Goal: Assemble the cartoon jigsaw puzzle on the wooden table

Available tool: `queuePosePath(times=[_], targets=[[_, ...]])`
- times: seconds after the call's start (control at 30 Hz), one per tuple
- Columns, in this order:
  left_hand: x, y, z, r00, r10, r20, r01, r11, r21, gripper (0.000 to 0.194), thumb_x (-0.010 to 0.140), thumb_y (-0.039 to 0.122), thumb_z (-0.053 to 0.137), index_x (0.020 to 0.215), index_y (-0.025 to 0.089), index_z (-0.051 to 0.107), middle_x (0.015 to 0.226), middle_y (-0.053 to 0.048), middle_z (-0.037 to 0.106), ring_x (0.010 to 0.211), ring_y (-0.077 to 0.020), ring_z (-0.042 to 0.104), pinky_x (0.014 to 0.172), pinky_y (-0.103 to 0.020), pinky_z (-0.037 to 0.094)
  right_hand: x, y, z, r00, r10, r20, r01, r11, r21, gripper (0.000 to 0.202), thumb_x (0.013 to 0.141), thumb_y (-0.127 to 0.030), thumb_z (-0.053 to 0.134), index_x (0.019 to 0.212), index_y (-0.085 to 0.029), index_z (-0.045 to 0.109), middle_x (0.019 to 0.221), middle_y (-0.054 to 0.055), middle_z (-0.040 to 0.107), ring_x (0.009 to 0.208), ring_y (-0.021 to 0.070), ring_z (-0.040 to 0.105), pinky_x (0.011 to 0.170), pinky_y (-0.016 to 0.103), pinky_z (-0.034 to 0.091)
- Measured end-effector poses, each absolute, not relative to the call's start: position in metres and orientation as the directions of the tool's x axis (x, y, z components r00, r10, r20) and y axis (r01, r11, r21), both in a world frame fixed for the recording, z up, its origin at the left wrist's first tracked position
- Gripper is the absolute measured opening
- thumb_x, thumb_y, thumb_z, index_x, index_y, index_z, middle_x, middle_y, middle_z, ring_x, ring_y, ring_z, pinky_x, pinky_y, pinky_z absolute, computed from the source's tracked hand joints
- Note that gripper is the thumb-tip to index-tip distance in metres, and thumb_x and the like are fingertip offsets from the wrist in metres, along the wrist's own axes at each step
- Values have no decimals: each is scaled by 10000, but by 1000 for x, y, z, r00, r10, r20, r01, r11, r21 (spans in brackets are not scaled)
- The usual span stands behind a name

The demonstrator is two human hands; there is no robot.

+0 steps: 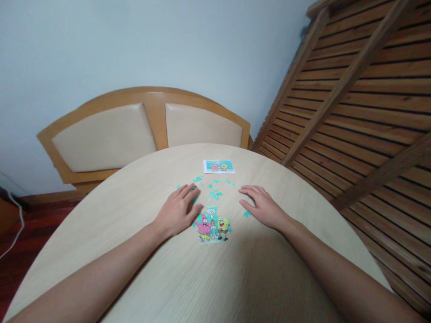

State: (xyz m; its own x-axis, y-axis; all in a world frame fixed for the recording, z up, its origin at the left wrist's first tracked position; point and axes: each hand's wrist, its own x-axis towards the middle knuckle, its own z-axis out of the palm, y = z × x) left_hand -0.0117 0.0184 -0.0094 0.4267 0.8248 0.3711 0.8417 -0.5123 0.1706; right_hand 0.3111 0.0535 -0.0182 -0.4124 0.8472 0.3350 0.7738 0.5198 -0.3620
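A partly joined jigsaw puzzle [212,226] lies flat on the table, showing a pink starfish, a pale tall figure and a yellow square character. Just left of it my left hand [180,208] rests palm down, fingers spread, over or beside some loose pieces. To the right my right hand [261,205] lies with fingers stretched out, holding nothing. A loose turquoise piece [247,214] sits below its thumb. Several more turquoise puzzle pieces [214,194] are scattered between the hands. Behind them lies a reference picture card [219,166] with the same characters.
The round pale wooden table [134,269] carries everything. Against the wall beyond stands a wooden headboard-like panel [153,116] with cream padding. A slatted wooden frame [353,89] leans at the right. A white cable [20,220] hangs at the far left.
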Motion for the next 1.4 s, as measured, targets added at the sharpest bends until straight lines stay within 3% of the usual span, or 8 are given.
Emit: queuePosePath(times=[0.13, 0.37, 0.63, 0.83, 1.07, 1.27, 1.4], targets=[[-14, 20, -13, 425, 844, 327, 851, -496, 174, 521, 1020, 497, 440, 1404, 147, 489, 1481, -148, 523, 1409, -336, 427, 1139, -555, 378, 312, 54, -18, -416, 850, 324, 780, 517, -353, 388, 967, -434, 540, 1261, -200, 637, 1347, 129, 620, 1273, 303, 515, 1066, 545, 418], [-10, 14, -6, 495, 795, 351, 801, -574, 170, 398, 1002, 366, 501, 1345, 164, 522, 1309, -137, 651, 1285, -297, 554, 1088, -518, 447, 310, 49, -14, -432, 836, 338, 766, 538, -351, 354, 960, -411, 565, 1248, -221, 648, 1331, 121, 631, 1262, 305, 524, 1068, 551, 414], [-5, 13, -3, 516, 757, 400, 733, -632, 251, 284, 996, 271, 501, 1265, 204, 558, 1176, -89, 709, 1111, -258, 654, 981, -480, 522, 282, 20, 9, -690, 682, 242, 599, 726, -338, 429, 965, -441, 575, 1359, -272, 598, 1425, 96, 577, 1360, 301, 445, 1139, 529, 344], [2, 7, 2, 545, 757, 359, 704, -647, 294, 334, 1005, 267, 456, 1318, 194, 545, 1241, -104, 683, 1159, -261, 623, 1011, -475, 505, 271, 11, 13, -763, 626, 162, 543, 756, -367, 501, 959, -500, 565, 1407, -275, 570, 1466, 70, 555, 1397, 299, 414, 1162, 500, 326], [5, 5, 2, 682, 664, 307, 604, -748, 275, 531, 965, 251, 481, 1481, 189, 371, 1474, -135, 521, 1348, -278, 493, 1121, -489, 418, 265, 10, 9, -754, 632, 181, 533, 749, -394, 637, 971, -509, 528, 1519, -204, 422, 1523, 131, 487, 1421, 299, 400, 1172, 498, 319], [13, -9, 13, 690, 633, 351, 557, -774, 302, 249, 927, 280, 524, 1139, 184, 613, 1114, -103, 674, 1054, -256, 628, 970, -447, 503, 263, 11, 4, -771, 617, 157, 531, 759, -375, 666, 996, -478, 470, 1568, -171, 321, 1571, 151, 415, 1465, 296, 343, 1192, 499, 281], [15, -17, 16, 807, 500, 315, 415, -859, 301, 371, 912, 320, 576, 1270, 225, 598, 1252, -91, 633, 1151, -256, 595, 1012, -426, 486, 267, 14, 7, -761, 624, 176, 555, 767, -321, 631, 984, -467, 508, 1533, -178, 388, 1521, 144, 487, 1426, 297, 404, 1183, 513, 277]])
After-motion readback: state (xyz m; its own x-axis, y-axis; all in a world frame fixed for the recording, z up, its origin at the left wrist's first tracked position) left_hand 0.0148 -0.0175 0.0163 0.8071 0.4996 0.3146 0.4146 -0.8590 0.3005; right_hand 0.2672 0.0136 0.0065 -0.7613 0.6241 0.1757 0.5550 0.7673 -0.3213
